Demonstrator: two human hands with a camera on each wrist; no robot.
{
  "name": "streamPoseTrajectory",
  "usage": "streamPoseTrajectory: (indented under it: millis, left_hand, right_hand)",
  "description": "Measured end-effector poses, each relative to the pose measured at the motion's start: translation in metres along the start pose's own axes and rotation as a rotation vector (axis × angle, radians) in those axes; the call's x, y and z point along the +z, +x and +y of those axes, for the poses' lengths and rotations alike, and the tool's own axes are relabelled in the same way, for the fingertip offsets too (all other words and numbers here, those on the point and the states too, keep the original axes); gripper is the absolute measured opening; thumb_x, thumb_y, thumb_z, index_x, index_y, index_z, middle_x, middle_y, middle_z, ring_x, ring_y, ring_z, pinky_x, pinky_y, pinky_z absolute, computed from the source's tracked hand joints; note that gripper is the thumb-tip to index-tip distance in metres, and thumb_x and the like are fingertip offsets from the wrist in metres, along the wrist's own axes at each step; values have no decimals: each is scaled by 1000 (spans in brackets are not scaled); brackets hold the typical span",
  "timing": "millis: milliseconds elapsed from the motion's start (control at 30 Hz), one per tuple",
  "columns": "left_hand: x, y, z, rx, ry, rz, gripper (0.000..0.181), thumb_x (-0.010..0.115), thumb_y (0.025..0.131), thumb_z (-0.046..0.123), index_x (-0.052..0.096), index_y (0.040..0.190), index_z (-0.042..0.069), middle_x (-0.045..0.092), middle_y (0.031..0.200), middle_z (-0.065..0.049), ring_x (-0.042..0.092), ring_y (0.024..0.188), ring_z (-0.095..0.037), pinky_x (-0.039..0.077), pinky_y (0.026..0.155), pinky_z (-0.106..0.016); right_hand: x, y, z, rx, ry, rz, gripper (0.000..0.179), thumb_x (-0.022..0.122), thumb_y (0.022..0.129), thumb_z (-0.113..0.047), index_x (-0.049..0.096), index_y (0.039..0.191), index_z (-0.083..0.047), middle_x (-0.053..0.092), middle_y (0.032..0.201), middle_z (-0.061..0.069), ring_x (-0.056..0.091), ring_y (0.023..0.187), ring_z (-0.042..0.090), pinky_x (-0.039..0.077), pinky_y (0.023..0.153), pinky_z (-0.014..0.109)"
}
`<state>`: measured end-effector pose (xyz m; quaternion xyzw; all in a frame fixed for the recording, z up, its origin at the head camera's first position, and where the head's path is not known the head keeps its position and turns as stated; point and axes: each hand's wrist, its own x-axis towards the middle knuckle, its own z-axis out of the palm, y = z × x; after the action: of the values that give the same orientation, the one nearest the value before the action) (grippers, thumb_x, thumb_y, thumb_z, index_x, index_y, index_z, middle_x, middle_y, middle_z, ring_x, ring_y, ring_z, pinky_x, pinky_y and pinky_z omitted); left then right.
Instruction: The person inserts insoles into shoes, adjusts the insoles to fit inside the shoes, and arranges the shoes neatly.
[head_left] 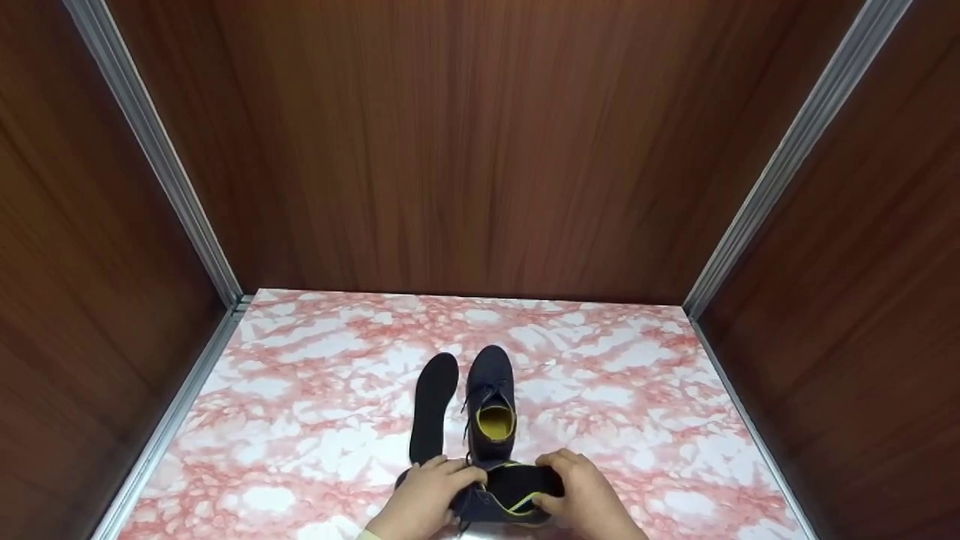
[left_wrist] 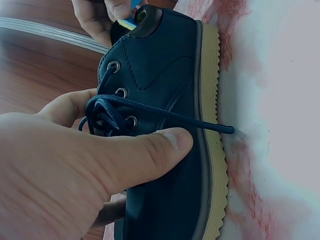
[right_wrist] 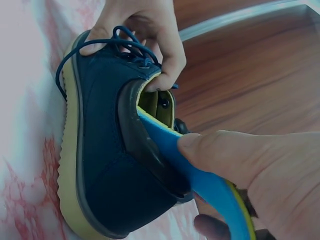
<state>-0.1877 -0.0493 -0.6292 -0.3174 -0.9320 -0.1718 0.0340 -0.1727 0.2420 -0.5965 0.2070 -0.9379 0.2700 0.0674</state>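
Observation:
A dark navy lace-up shoe [head_left: 487, 511] lies crosswise at the front, its toe to the left. My left hand [head_left: 429, 495] grips it over the laced front, thumb on the side in the left wrist view. An insole [right_wrist: 215, 192], with a blue underside and yellow edge, is partly inside the shoe opening; its black top shows in the head view. My right hand [head_left: 583, 491] pinches the insole's outer end, thumb on the blue face in the right wrist view. The insole's front part is hidden inside the shoe.
A second navy shoe [head_left: 491, 371] with a yellow lining stands just beyond, toe pointing away. To its left lies a black insole [head_left: 433, 405]. The red-and-white patterned table [head_left: 300, 420] is bounded by brown wood-grain panels [head_left: 465, 150] with metal edge strips [head_left: 161, 142].

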Motion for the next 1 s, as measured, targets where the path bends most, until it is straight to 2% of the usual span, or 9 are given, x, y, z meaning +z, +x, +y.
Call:
streamPoseTrajectory:
  millis: [200, 333, 467, 633, 833, 1000]
  left_hand:
    - [2, -1, 1, 12, -5, 13, 73, 96, 74, 16, 68, 134, 46, 73, 135, 11, 71, 116, -26, 62, 79, -55]
    - [5, -2, 0, 14, -10, 15, 75, 96, 73, 13, 68, 134, 46, 73, 134, 13, 71, 115, -24, 61, 77, -55]
    - [6, -2, -1, 23, -2, 23, 76, 94, 73, 12, 68, 136, 46, 73, 135, 11, 71, 115, -25, 61, 76, -54]
    - [5, -2, -2, 32, 3, 30, 74, 94, 75, 15, 67, 137, 45, 73, 136, 10, 72, 114, -26, 61, 75, -53]
    - [3, -1, -2, 31, 8, 31, 73, 94, 77, 16, 67, 137, 46, 74, 137, 8, 72, 115, -24, 62, 74, -52]
    - [2, 0, -3, 36, -2, 23, 71, 93, 79, 13, 67, 137, 45, 75, 135, 9, 71, 112, -22, 62, 76, -50]
  right_hand:
    - [-5, -3, 1, 56, -24, -108, 61, 100, 73, -26, 74, 124, -5, 71, 110, -3, 69, 99, 15, 62, 92, 40]
    - [-9, -4, 0, 68, -96, -125, 69, 101, 68, -26, 73, 127, -4, 73, 113, 0, 70, 100, 20, 62, 90, 45]
    - [-13, -4, -4, 58, -177, -98, 64, 102, 66, -26, 75, 122, -9, 74, 111, -3, 71, 97, 22, 61, 83, 48]
    - [-14, -4, -11, 37, -221, -64, 49, 100, 71, -26, 77, 114, -16, 76, 108, -7, 70, 96, 24, 54, 78, 51]
    - [-13, -2, -16, -12, -237, 0, 36, 98, 76, -22, 77, 105, -20, 77, 104, -11, 69, 98, 22, 53, 81, 53]
    - [-11, 0, -14, -36, -211, 37, 31, 97, 78, -22, 77, 102, -22, 77, 101, -14, 69, 97, 19, 51, 80, 47]
